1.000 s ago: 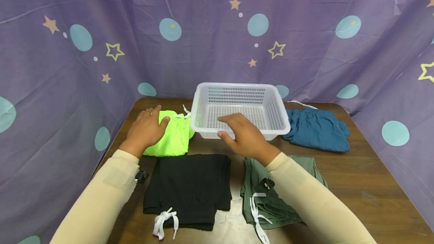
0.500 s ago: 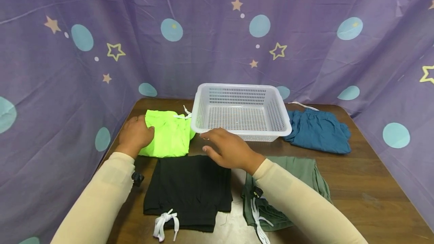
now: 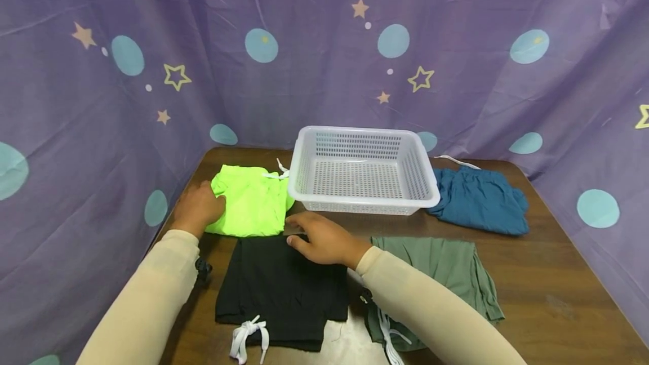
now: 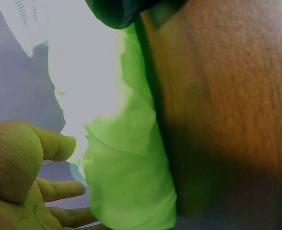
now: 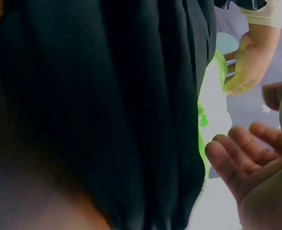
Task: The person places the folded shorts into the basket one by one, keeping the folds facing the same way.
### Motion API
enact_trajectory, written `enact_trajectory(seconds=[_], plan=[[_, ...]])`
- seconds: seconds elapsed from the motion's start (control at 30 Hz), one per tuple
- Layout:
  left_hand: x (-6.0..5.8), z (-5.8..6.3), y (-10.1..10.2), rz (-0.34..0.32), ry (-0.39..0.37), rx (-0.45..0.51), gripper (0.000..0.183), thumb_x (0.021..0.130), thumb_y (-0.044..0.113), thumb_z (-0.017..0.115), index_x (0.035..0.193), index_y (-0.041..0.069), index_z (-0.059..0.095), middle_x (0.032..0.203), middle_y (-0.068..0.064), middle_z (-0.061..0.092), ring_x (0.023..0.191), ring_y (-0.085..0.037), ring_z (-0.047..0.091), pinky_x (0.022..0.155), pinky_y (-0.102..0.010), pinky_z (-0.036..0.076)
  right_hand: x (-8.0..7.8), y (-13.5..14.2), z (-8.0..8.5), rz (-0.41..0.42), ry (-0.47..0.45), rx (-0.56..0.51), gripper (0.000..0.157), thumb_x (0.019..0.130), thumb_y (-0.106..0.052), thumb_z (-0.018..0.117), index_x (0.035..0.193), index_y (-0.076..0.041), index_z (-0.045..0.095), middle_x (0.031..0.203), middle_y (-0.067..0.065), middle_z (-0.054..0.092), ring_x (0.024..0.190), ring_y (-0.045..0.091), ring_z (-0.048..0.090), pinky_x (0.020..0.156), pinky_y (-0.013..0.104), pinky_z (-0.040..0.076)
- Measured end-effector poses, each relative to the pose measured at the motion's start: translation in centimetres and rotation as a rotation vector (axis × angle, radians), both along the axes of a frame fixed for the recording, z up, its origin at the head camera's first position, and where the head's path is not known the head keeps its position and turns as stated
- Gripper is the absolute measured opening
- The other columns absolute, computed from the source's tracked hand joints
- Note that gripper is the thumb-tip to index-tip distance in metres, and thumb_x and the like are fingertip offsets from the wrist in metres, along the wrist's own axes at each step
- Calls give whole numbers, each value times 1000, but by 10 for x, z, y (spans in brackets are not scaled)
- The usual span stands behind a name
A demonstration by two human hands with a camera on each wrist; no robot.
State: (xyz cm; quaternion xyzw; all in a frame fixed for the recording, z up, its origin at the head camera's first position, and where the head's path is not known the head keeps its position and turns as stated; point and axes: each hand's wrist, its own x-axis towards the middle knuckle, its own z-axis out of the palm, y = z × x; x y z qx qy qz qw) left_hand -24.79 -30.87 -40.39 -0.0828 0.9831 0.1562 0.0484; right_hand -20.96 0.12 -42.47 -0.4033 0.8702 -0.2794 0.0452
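Note:
My left hand [image 3: 195, 207] is at the left edge of the folded neon green drawstring shorts [image 3: 253, 201]. In the left wrist view, its thumb [image 4: 59, 147] and extended fingers lie right beside the edge of the green cloth [image 4: 131, 177]. My right hand [image 3: 324, 238] hovers over the upper part of the folded black shorts [image 3: 284, 292], which have a white bow-tied drawstring. Its fingers are loosely extended and hold nothing, as the right wrist view shows beside the dark cloth [image 5: 141, 105].
A white perforated plastic basket [image 3: 362, 204] with nothing in it stands at the back middle. Folded blue shorts [image 3: 479, 201] lie to its right, and a folded olive green garment [image 3: 436, 252] is partly under my right forearm. A purple curtain [image 3: 314, 72] encloses the wooden table [image 3: 547, 275].
My left hand has come down and left to the edge of the neon green shorts. My right hand has moved left and nearer, from before the basket to over the black shorts.

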Motion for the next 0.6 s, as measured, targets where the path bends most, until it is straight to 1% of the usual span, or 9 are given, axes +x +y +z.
enact_trajectory(seconds=[0.1, 0.2, 0.27, 0.3, 0.33, 0.43, 0.5, 0.6], plan=[[-1, -3, -2, 20, -44, 8, 69, 94, 39, 40, 138, -12, 27, 127, -38, 36, 113, -58, 33, 84, -66, 33, -2, -11, -6, -106, -159, -85, 46, 96, -33, 50, 132, -5, 49, 114, 2, 59, 102, 12, 57, 85, 28, 46], [-2, -5, -4, 42, -82, 19, 72, 94, 42, 38, 140, -11, 24, 129, -38, 35, 114, -59, 32, 83, -66, 34, -3, -22, -9, -222, -341, -196, 44, 96, -31, 50, 131, -3, 50, 106, -1, 63, 96, 11, 59, 81, 31, 47], [-2, -6, -6, 43, -97, 18, 73, 95, 43, 37, 140, -12, 22, 129, -39, 35, 113, -59, 32, 83, -66, 34, -5, -29, -10, -287, -457, -257, 46, 97, -31, 49, 133, -2, 48, 107, -1, 62, 97, 13, 59, 81, 34, 47], [-2, -7, -7, 41, -100, 18, 73, 95, 43, 37, 139, -13, 23, 128, -40, 36, 113, -59, 33, 83, -65, 35, -7, -32, -10, -313, -515, -296, 48, 96, -30, 49, 134, -1, 45, 106, 1, 63, 97, 16, 59, 82, 35, 47], [-2, -7, -7, 36, -103, 19, 73, 95, 43, 36, 139, -14, 24, 128, -40, 36, 112, -60, 34, 83, -65, 35, -10, -35, -12, -334, -583, -347, 49, 96, -29, 49, 135, 1, 43, 105, 5, 62, 96, 19, 59, 82, 37, 46], [-2, -8, -10, 28, -110, 28, 74, 95, 44, 36, 137, -15, 26, 127, -40, 37, 110, -59, 37, 82, -64, 36, -17, -43, -13, -399, -747, -505, 53, 95, -24, 50, 136, 7, 37, 112, 11, 55, 101, 25, 55, 87, 39, 45], [-2, -9, -11, 29, -119, 40, 74, 95, 44, 36, 137, -15, 26, 128, -40, 37, 110, -59, 37, 82, -63, 37, -22, -47, -14, -413, -872, -640, 50, 94, -18, 51, 132, 12, 37, 110, 18, 52, 100, 30, 53, 89, 43, 44], [-2, -10, -13, 33, -131, 59, 76, 94, 45, 35, 138, -16, 23, 128, -41, 35, 111, -59, 37, 84, -63, 36, -28, -51, -17, -416, -1017, -776, 51, 93, -13, 51, 133, 13, 33, 121, 19, 46, 111, 34, 48, 93, 46, 42]])
